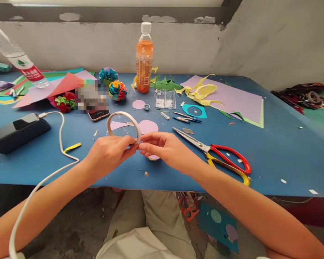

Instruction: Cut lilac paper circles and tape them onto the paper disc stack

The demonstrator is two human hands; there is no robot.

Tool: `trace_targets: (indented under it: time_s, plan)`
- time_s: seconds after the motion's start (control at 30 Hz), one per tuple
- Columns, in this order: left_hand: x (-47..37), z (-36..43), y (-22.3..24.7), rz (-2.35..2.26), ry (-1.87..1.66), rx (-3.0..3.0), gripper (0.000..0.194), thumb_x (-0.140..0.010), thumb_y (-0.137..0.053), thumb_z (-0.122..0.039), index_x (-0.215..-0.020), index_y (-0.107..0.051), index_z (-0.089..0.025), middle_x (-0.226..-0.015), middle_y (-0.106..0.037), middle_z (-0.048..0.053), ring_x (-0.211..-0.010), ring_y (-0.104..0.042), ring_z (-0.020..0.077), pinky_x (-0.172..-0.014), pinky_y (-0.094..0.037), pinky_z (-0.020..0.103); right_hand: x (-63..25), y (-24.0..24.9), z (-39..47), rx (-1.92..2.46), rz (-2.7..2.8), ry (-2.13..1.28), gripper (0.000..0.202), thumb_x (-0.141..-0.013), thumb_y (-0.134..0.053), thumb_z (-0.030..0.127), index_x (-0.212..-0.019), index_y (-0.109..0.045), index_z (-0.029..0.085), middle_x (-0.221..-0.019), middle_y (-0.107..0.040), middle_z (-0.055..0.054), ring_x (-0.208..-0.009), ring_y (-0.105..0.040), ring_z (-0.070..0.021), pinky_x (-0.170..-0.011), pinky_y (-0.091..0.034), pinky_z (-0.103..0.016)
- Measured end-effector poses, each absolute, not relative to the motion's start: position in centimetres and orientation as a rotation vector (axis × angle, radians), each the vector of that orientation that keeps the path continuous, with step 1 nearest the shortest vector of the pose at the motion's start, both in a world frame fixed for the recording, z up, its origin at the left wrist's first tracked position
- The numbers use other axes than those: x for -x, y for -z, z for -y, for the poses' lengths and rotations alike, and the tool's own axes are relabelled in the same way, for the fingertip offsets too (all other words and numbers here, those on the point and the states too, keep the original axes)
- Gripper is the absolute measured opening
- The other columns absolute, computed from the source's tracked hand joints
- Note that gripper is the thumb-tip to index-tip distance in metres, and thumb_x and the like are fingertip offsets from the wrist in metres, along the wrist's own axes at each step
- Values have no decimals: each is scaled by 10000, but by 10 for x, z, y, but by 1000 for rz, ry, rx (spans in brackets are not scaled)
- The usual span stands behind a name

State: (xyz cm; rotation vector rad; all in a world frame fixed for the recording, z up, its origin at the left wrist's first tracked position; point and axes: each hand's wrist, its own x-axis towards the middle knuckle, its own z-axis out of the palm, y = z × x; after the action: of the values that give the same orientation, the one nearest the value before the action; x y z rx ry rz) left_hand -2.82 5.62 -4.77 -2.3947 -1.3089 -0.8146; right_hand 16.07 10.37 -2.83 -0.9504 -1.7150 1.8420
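Note:
My left hand (110,151) grips a narrow roll of tape (124,114) by its lower right rim, and the ring stands upright above the fingers. My right hand (164,147) meets it there, thumb and fingertips pinched at the tape's edge; the exact bit between them is too small to see. Under the right hand a pink paper piece (153,157) shows in part. Just beyond the hands lie a scalloped pink paper shape (148,126) and a pink paper strip (117,125). Scissors (202,145) with red and yellow handles rest open to the right.
An orange drink bottle (145,64) stands at the back, with a water bottle (24,61) at left. A white cable (61,133) crosses the left side from a black device (18,133). Paper flowers (118,90), a phone (98,114), compasses (187,118) and purple paper (240,99) lie around.

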Motion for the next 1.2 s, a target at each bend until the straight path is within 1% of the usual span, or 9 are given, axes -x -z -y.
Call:
trace_targets:
  time_s: [0.2,0.4,0.53,0.7,0.77,0.83,1.0,1.07,1.2]
  plan:
    - [16,-69,47,1214,754,2369,142,-909,-491,-209,-847,-616,-186,-782,-733,9,-734,-684,148,-663,-476,233,-173,29,-116,957,1624,-1770,209,-649,-770,323,-757,-674,172,-704,-628,26,-683,-562,-100,-680,-470,-248]
    - [11,-73,51,1360,664,2297,160,-905,-498,-244,-863,-644,-192,-774,-731,21,-699,-679,179,-567,-423,250,-181,34,-124,984,1569,-1853,236,-643,-776,347,-721,-640,170,-729,-652,10,-739,-604,-118,-701,-483,-258]
    - [11,-72,54,1451,519,2379,193,-912,-459,-203,-855,-643,-198,-809,-730,9,-707,-673,179,-545,-397,249,-178,42,-128,969,1465,-1894,254,-574,-812,245,-715,-613,175,-686,-656,25,-667,-609,-109,-668,-472,-250]
    - [12,-69,59,1499,594,2304,177,-912,-480,-261,-880,-644,-202,-819,-737,13,-635,-663,173,-496,-372,251,-176,41,-130,1018,1579,-1793,234,-674,-718,215,-897,-653,190,-981,-692,-23,-810,-638,-127,-693,-482,-255]
    - [12,-70,60,1553,662,2364,172,-913,-482,-284,-884,-631,-204,-879,-734,18,-683,-675,169,-525,-408,243,-182,35,-131,1044,1791,-1639,240,-719,-684,247,-951,-659,191,-1024,-692,-40,-867,-640,-153,-734,-489,-282]
    - [11,-71,61,1656,794,2453,146,-902,-503,-301,-919,-605,-198,-902,-727,17,-729,-679,158,-564,-451,226,-198,28,-132,1127,2039,-1322,214,-757,-655,306,-939,-672,195,-954,-705,-40,-834,-641,-173,-747,-488,-311]
    - [12,-72,58,1837,1135,2599,182,-872,-509,-268,-1025,-556,-181,-780,-678,-7,-692,-620,116,-573,-470,189,-263,30,-127,1550,2369,-551,300,-819,-557,439,-985,-679,222,-920,-716,-73,-786,-640,-256,-695,-466,-385]
    - [12,-71,55,1841,1243,2574,172,-863,-502,-268,-988,-575,-176,-715,-630,-17,-640,-568,106,-554,-443,187,-287,39,-118,1681,2354,-339,329,-832,-514,456,-1001,-672,223,-999,-706,-96,-846,-639,-302,-695,-462,-414]
    - [11,-67,48,1874,1393,2544,218,-866,-500,-334,-774,-605,-167,-596,-499,-36,-538,-413,85,-496,-356,193,-309,50,-90,1761,2235,-257,330,-857,-455,456,-949,-664,218,-1048,-692,-106,-892,-635,-322,-728,-465,-438]
